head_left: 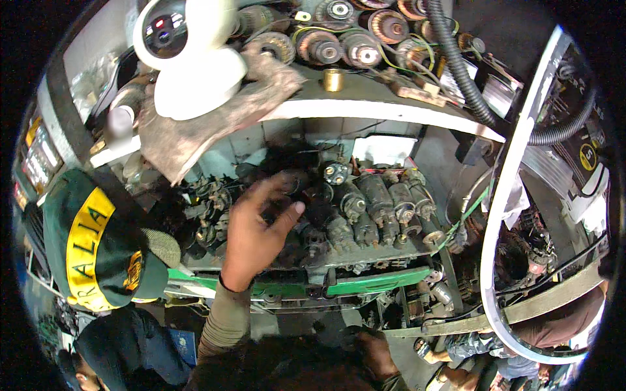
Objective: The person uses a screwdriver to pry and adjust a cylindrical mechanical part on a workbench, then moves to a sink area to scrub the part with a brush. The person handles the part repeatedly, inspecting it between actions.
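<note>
My left hand (255, 236) reaches over the lower shelf from below, a long sleeve behind its wrist. Its thumb and fingers stand apart in a curve, before a dark, blurred patch where no part can be made out. To its right are several greasy cylindrical motors (376, 199), resembling starter motors, lined up side by side. Low in the picture, my right hand (378, 355) is curled by a dark lump (352, 333) whose kind I cannot tell; its fingertips are hidden.
Several armatures (319, 47) crowd the upper shelf beside a brown cloth (218, 117), a white camera-like device (199, 81) and a brass cylinder (332, 80). A green-and-yellow cap (107, 241) is at left. A white-lit curved tube (502, 215) and a black corrugated hose (456, 65) hang right. People sit lower right.
</note>
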The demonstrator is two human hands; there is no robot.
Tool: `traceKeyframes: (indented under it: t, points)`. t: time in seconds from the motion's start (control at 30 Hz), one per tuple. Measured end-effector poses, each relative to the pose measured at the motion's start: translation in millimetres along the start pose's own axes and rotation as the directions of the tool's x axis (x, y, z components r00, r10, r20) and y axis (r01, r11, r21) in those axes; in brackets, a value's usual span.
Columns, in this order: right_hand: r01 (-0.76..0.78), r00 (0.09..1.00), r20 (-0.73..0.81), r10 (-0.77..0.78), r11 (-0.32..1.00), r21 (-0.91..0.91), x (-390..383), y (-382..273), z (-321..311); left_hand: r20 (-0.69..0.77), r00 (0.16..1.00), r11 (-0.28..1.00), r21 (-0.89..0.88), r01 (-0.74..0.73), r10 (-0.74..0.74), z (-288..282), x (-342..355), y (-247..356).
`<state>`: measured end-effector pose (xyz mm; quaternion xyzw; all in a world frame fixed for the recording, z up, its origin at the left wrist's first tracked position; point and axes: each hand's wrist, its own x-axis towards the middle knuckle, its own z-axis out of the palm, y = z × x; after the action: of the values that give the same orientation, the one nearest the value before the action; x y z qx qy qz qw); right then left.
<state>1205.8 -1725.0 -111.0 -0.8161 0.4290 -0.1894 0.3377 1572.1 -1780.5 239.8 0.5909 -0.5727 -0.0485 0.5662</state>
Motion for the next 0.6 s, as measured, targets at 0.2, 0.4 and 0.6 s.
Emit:
traceKeyframes:
  t: [0.2, 0.4, 0.6]
  points:
    - [-0.344, 0.796, 0.171, 0.581, 0.202, 0.917, -3.1, -21.6, -15.8, 0.304, 0.950, 0.984, -0.131, 0.118, -0.073, 40.3, -1.4, 33.3]
    - [-0.316, 0.818, 0.106, 0.566, 0.287, 0.905, -3.2, -17.2, -45.5, 0.374, 0.910, 0.978, 0.035, -0.207, 0.179, 97.5, 16.5, 44.5]
    - [-0.389, 0.785, 0.131, 0.605, 0.317, 0.865, -4.1, -22.6, -68.6, 0.405, 0.845, 0.839, 0.266, -0.474, 0.349, 163.0, 32.8, 28.2]
